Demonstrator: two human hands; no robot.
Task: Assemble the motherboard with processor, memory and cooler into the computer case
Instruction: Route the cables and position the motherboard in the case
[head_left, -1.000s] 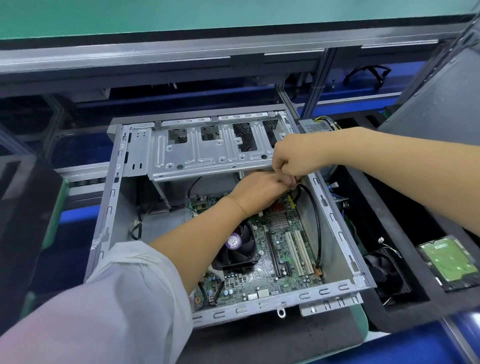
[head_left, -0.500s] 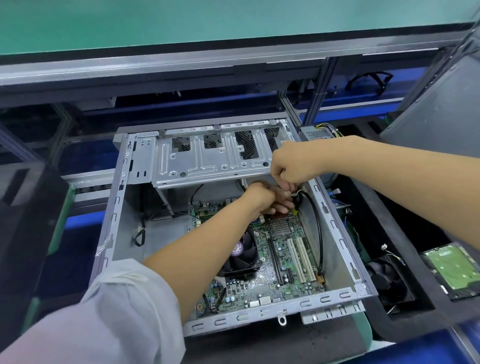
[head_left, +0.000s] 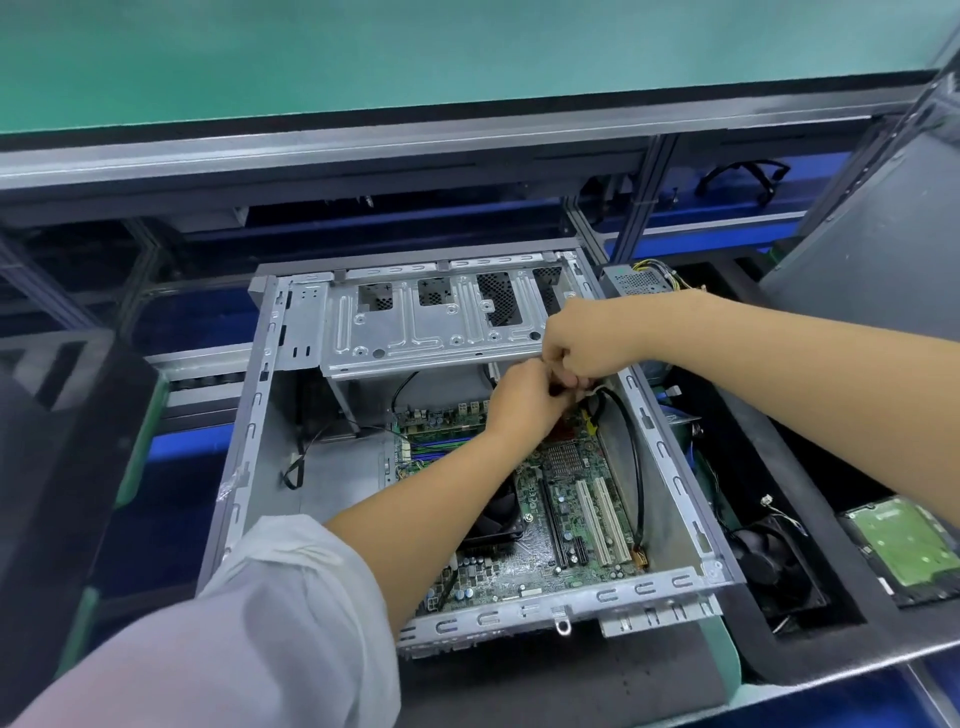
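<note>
Green motherboard (head_left: 566, 525) w/ white slots lies flat in the open grey sheet-metal case (head_left: 249, 441); black finned cooler (head_left: 496, 514) sits on it, partly under your forearm. Your left hand (head_left: 524, 400) & right hand (head_left: 576, 343) touch at the case's far right corner, fingers curled, pinching the thin black cable (head_left: 631, 447) w/ white plug. Black foam tray (head_left: 779, 467) to the right holds a black fan (head_left: 774, 561) & green-topped hard drive (head_left: 904, 545).

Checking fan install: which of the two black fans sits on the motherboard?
The cooler fan under the left forearm, inside the case; the other fan lies outside, right.
</note>
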